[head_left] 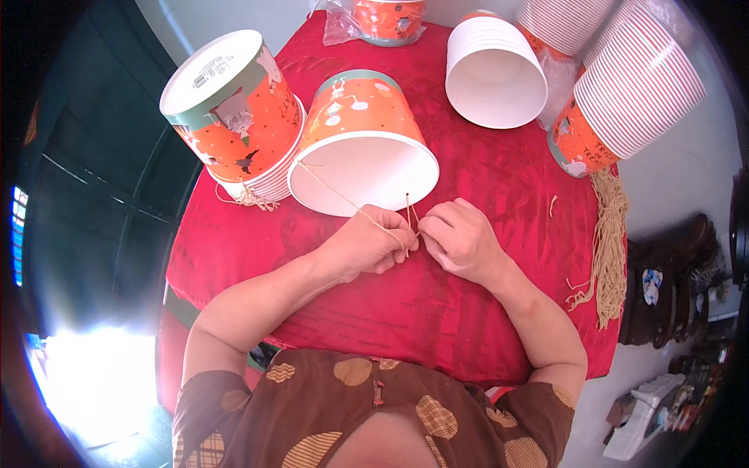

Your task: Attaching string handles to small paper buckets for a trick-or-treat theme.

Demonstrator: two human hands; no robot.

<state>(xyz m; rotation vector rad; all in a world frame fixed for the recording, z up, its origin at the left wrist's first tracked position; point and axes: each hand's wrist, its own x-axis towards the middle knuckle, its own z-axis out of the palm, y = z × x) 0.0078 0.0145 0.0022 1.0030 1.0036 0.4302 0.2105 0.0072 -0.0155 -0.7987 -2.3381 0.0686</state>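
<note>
Bare red cloth reaches the table's near edge. Mid-table, an orange, white-lined bucket faces mouth-nearer; left-hand and right-hand fingers pinch its tan cord.

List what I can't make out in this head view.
All in the head view:
- Pinched part of the cord: hidden by the fingers of the left hand and right hand.
- Underside of the tipped bucket: turned away, behind its own wall.
- Far bucket: cut off by the top edge.
- Bright patch at lower left: details lost to glare.
</note>
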